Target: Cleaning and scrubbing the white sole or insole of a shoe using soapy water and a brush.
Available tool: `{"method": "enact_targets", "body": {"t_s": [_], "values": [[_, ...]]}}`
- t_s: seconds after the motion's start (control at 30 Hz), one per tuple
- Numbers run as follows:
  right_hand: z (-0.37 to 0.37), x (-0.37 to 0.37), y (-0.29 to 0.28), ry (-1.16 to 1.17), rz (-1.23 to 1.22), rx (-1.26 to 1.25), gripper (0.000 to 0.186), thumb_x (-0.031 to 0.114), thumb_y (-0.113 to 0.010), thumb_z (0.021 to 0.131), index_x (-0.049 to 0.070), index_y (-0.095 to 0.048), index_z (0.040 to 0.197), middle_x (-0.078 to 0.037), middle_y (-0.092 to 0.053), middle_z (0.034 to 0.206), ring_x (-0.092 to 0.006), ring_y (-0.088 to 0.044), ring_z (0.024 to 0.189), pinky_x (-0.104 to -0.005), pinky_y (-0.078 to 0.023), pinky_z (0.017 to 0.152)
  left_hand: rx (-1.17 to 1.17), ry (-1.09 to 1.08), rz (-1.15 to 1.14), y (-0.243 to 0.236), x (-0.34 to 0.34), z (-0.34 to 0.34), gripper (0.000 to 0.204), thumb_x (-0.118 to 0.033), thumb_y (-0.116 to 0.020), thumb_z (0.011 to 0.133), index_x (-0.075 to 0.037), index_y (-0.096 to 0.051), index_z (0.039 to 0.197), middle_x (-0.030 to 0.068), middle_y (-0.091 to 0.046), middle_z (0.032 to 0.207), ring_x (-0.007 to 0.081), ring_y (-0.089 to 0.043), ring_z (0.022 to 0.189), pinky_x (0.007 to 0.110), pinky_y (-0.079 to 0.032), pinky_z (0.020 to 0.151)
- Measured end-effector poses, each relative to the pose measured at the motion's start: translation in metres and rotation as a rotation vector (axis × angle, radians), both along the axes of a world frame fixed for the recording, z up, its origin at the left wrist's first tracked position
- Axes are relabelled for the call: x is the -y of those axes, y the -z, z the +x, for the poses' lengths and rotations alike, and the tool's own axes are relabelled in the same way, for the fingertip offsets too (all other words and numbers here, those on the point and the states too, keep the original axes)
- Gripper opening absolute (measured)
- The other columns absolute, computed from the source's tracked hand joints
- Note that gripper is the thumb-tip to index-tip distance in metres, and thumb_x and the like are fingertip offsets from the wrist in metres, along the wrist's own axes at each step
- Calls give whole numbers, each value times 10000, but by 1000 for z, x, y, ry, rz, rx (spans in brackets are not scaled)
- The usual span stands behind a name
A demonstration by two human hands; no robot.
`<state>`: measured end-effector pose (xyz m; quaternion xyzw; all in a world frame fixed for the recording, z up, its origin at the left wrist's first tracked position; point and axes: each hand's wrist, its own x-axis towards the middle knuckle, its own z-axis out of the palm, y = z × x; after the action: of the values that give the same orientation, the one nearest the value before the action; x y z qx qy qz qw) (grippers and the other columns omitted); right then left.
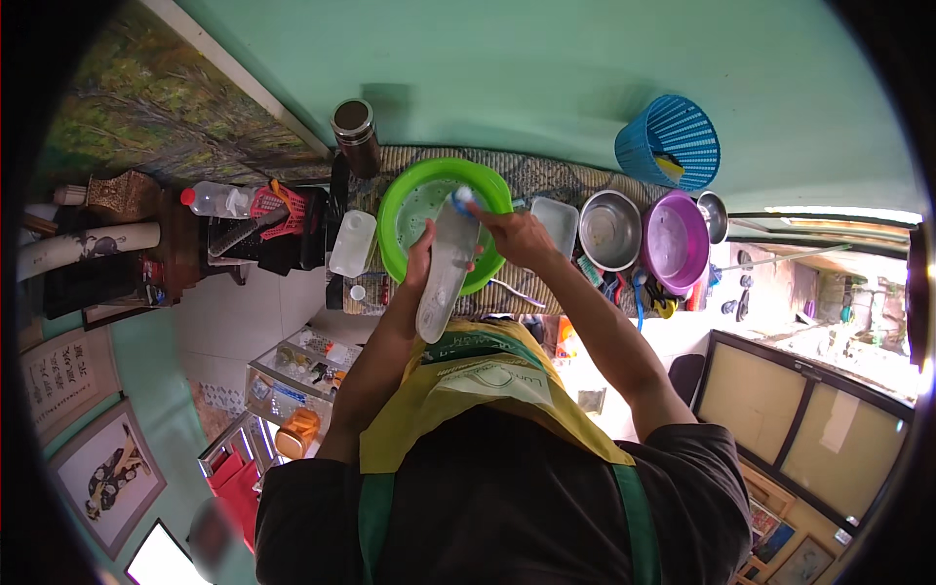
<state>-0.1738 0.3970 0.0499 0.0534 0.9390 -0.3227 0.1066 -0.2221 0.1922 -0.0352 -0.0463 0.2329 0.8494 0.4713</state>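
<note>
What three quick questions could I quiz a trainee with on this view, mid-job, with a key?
1. Which hand grips the long clear container at the green basin?
2. Fill in: the round steel bowl stands between a clear tray and the ____.
3. True or false: the brown flask stands to the left of the green basin.

Key:
1. The left hand.
2. Purple basin.
3. True.
</note>
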Motion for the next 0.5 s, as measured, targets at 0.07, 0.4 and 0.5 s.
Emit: {"method": "enact_targets", "body": {"t_s": [0.07, 0.4, 0.5], "values": [[1, 2, 6, -13, 6, -41, 534, 171, -580, 971, 431, -542, 1436, -118, -746, 935, -352, -730, 814, -467, -590, 763, 16, -17, -60, 7, 3, -1, 706, -626, -335, 1048, -45, -489, 1419, 163, -669, 1183, 333, -701, 977, 456, -600, 726], [3, 2, 41, -132, -51, -82, 547, 176, -569, 964, 419, -531, 1453, -146, -743, 1023, -339, -739, 856, -444, -596, 806, 35, 29, 24, 15, 14, -5, 693, -650, -291, 1045, -123, -438, 1471, 130, -624, 1286, 332, -687, 1006, 450, -611, 687], [6, 26, 28, -134, -38, -87, 556, 163, -550, 969, 423, -522, 1460, -132, -751, 1009, -339, -741, 861, -445, -600, 815, 17, 23, 17, 35, 21, -7, 720, -651, -286, 1044, -92, -435, 1473, 147, -616, 1310, 326, -687, 1015, 447, -614, 705]]}}
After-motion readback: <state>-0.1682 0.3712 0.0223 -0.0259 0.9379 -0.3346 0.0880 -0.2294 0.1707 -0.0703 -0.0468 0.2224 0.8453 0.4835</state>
